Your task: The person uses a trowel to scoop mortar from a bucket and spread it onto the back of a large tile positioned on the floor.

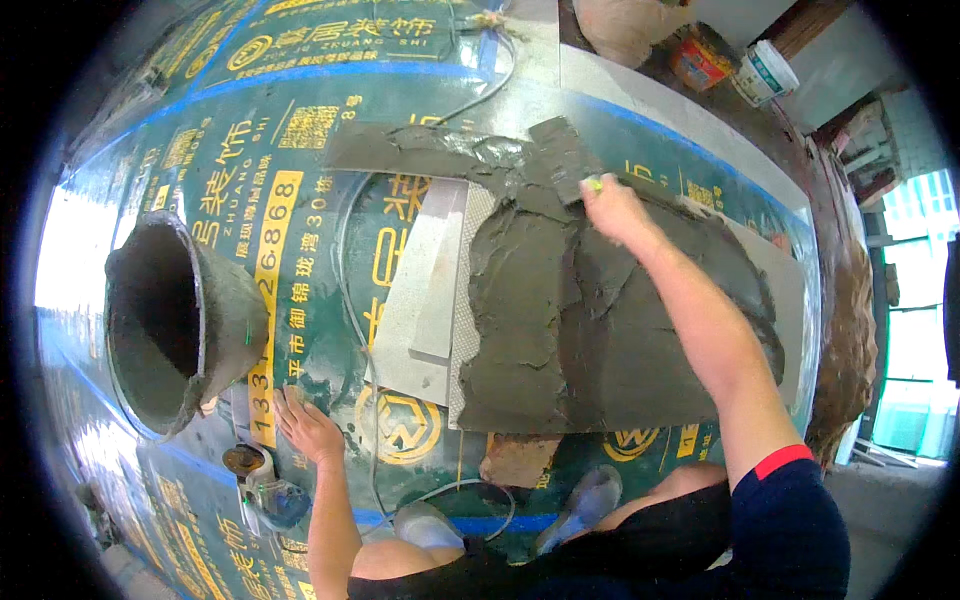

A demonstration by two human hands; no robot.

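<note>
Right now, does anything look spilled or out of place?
Yes: a grey mortar strip runs left past the slab, over the green floor sheet. It looks odd outside the slab's outline; whether anything lies beneath is unclear.

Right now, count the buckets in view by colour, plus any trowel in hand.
Dark grey, wide-mouthed round bucket: 1
Stained red round bucket: 1
White round bucket with a green-marked label: 1
Mortar-coated flat trowel, in the right hand: 1
Total: 4 (3 buckets, 1 trowel)
</note>
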